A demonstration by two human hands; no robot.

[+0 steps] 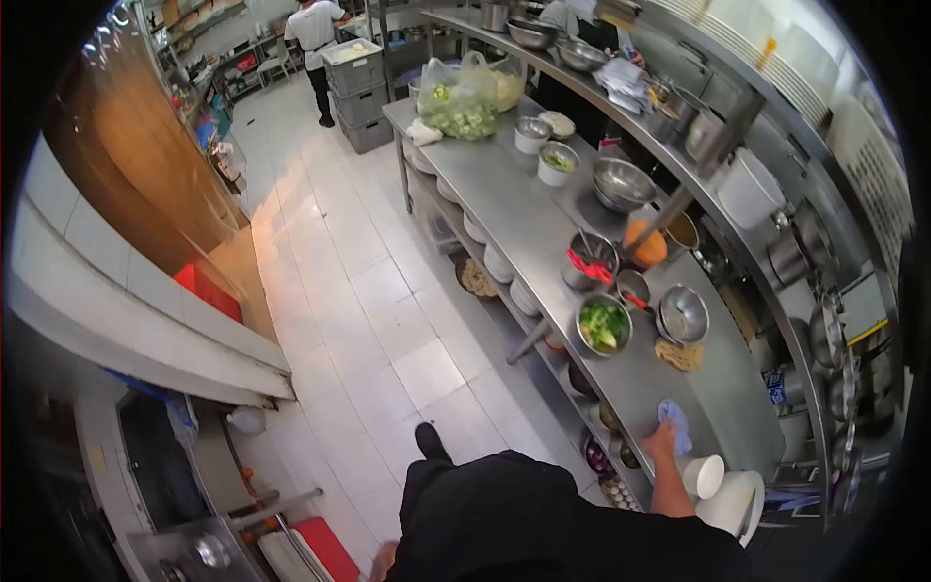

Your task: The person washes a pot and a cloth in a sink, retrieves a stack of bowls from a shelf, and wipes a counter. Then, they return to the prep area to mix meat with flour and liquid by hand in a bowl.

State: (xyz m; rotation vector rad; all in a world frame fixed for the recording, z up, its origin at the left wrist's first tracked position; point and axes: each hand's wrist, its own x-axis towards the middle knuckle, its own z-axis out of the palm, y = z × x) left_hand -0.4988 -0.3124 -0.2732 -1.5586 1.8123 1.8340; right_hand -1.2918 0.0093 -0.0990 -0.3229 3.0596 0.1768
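My right hand [663, 438] is closed on a light blue cloth [675, 423] that lies against the steel counter [621, 388]. Beside it stands a white container [703, 476]. Farther along are a tan cloth [680, 355], a steel bowl [684, 315] and a bowl of green vegetables [603, 325]. Only a small part of my left hand [386, 556] shows at the bottom edge, beside my dark clothing; its fingers cannot be made out.
Large bags of cut greens [458, 109] stand at the counter's far end. Stacked grey crates [357, 95] are on the tiled floor, near a person in white [312, 29]. Another person stands behind the counter. A steel shelf [659, 131] with bowls curves above it.
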